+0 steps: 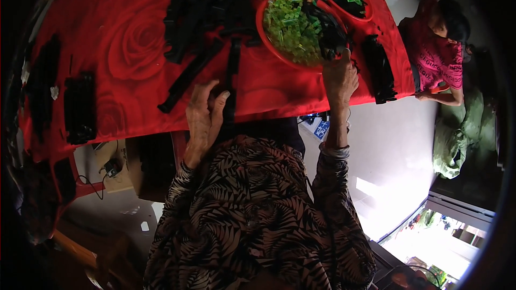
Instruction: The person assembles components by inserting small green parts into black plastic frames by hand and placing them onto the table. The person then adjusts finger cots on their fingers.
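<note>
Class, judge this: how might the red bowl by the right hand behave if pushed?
The bowl may slide rather than tip, given its wide shape. Its small green pieces look loose and piled, so a jolt could spill some.

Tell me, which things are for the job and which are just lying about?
Seem part of the job:
red bowl, by the right fingers
green pieces and black pieces in it
black strip, close to the left fingers

Seem just lying about:
green sack-like bundle
small black box with a cord
</note>
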`<state>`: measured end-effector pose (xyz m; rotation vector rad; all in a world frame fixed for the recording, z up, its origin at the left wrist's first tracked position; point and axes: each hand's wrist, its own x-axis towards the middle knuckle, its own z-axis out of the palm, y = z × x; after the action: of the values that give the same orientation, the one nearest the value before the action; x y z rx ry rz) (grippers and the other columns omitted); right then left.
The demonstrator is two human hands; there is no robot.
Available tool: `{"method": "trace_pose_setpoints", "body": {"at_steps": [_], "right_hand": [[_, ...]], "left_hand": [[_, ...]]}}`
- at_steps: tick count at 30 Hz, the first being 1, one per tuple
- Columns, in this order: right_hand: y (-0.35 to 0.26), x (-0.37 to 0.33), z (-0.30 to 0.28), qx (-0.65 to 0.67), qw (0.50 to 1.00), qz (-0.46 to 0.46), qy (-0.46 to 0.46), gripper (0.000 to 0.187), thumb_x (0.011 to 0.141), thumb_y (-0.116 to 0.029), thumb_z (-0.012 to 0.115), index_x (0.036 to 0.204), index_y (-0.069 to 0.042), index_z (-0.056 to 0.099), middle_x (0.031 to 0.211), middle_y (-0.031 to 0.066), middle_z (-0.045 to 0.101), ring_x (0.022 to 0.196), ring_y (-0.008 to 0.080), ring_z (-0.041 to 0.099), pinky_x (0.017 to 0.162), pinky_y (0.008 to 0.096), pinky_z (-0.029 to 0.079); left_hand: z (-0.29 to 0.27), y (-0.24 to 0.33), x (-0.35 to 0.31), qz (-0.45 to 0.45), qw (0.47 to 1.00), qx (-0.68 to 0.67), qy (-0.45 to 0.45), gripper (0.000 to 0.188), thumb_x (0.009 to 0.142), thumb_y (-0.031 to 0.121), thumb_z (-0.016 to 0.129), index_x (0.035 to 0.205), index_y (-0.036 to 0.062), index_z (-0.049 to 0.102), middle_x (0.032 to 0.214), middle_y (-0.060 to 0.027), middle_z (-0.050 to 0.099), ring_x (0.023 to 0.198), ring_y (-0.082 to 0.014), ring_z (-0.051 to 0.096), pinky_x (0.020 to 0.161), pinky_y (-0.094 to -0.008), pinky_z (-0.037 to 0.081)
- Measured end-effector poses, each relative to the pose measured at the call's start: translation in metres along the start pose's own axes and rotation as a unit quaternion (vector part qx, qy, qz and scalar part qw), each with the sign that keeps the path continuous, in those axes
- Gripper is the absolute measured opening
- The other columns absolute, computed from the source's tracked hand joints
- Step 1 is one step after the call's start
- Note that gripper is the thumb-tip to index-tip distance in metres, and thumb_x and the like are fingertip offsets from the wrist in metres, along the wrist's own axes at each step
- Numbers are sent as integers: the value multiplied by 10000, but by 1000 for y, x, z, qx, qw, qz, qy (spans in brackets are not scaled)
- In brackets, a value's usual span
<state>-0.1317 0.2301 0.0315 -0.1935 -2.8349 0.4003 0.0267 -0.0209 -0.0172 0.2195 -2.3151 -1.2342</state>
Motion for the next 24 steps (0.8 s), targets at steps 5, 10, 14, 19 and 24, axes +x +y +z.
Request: {"method": "trace_pose_setpoints", "body": {"at_steps": [5, 10, 14, 19, 24], "right_hand": [[-8, -3, -2, -9, 1000, 20, 13, 459, 785, -298, 661, 1143, -62, 494, 859, 222, 678, 831, 429, 655, 716, 549, 478], [2, -3, 8, 26, 997, -29, 73, 417, 816, -266, 630, 1141, -52, 481, 904, 200, 669, 830, 415, 643, 696, 552, 470], [-4, -2, 5, -6, 997, -30, 65, 393, 820, -222, 633, 1119, -43, 450, 883, 185, 656, 832, 407, 642, 678, 543, 476], [-9, -5, 3, -26, 998, -25, 50, 336, 827, -199, 631, 1059, -41, 447, 813, 176, 646, 730, 405, 640, 600, 539, 472], [-20, -34, 5, 96, 983, -130, 86, 185, 855, -189, 635, 929, -52, 535, 815, 159, 666, 711, 383, 652, 576, 495, 486]], "left_hand": [[-1, -5, -1, 20, 1000, -7, 10, 342, 922, 279, 650, 1089, -18, 617, 873, -122, 590, 600, -176, 521, 484, -303, 429], [1, -5, -1, 34, 999, -3, 16, 311, 924, 247, 645, 1100, -7, 604, 883, -128, 596, 592, -189, 521, 475, -314, 418], [0, 0, -1, 18, 1000, -1, 5, 300, 925, 234, 641, 1095, -10, 607, 889, -128, 598, 601, -191, 526, 477, -317, 414], [0, 3, -2, -5, 1000, 12, 2, 281, 920, 220, 650, 1086, -4, 617, 888, -125, 604, 623, -197, 537, 510, -330, 430], [2, -3, -1, 39, 999, 22, 23, 283, 916, 219, 655, 1089, -1, 618, 884, -125, 603, 655, -209, 552, 555, -335, 450]]}}
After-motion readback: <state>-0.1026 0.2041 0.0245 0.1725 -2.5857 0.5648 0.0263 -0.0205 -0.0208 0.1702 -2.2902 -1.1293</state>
